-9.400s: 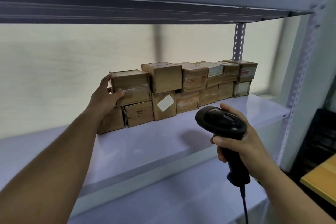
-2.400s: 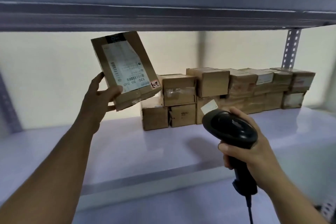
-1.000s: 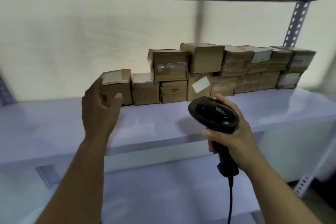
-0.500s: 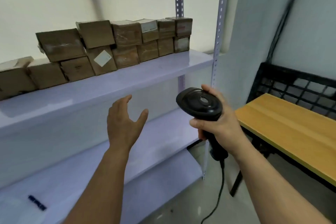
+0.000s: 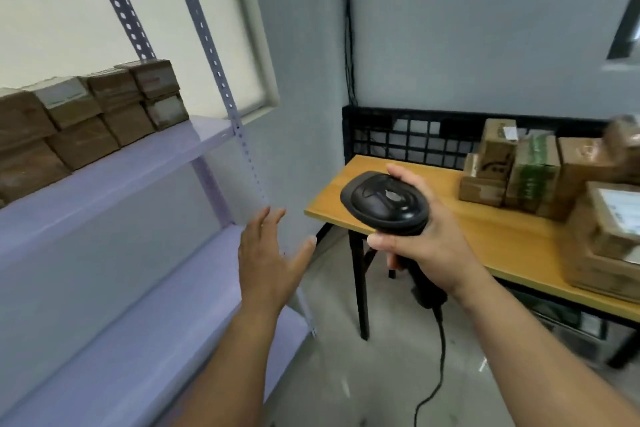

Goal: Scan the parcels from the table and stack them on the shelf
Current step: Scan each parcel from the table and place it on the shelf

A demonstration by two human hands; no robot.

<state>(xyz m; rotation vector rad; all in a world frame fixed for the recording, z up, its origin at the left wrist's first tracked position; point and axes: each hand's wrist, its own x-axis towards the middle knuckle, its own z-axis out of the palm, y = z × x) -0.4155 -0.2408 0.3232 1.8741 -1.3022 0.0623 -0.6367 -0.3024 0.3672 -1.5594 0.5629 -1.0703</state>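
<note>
Soft daylight from the left; parcels [image 5: 621,146] at right smear (motion blur); edges bow outward.

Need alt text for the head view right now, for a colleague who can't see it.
The right hand grips a black scanner while the left hand hangs open and empty between the shelf and the table. Stacked parcels sit on the shelf at left; more parcels wait on the table at right.

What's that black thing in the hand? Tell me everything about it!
A black handheld barcode scanner, plastic by its look, with a wide rounded head atop a handle. The right hand grips the handle, holding it upright in the air before the wooden table. A black cable hangs from its base towards the floor.
</note>
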